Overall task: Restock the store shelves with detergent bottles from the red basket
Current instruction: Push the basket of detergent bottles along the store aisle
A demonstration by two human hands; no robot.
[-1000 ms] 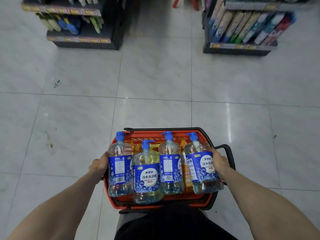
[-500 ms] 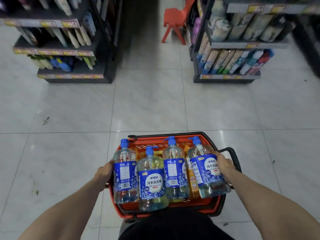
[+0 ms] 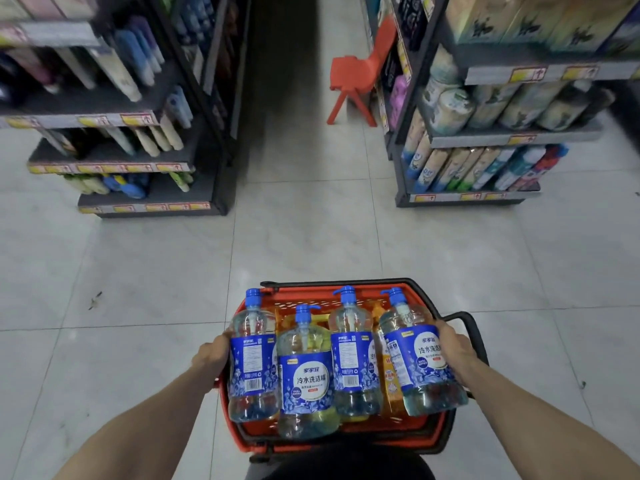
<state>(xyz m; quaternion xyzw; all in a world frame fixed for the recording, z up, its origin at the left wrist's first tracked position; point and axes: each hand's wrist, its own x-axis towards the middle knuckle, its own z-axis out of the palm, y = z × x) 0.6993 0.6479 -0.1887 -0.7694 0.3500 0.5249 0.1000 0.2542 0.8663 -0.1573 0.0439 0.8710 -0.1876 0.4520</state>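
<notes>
Left hand point(image 3: 211, 355) and right hand point(image 3: 454, 348) still grip the red basket point(image 3: 311, 293) (shelves point(image 3: 512, 135) now nearer).

The tiled floor point(image 3: 311, 244) carried the left shelf unit point(image 3: 216, 188), the right shelf unit point(image 3: 450, 203), a red chair point(image 3: 349, 76) beside it, and possibly litter point(image 3: 94, 300).

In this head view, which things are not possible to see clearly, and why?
Head view:
- Left hand: fingers hidden behind the leftmost bottle, grip unclear.
- Right hand: fingers hidden behind the rightmost bottle.
- Orange bottle: mostly covered by the blue-label bottles; how many, unclear.
- Price tags on the left shelf: blurred, unreadable.
- Red basket: its bottom covered by bottles.
</notes>
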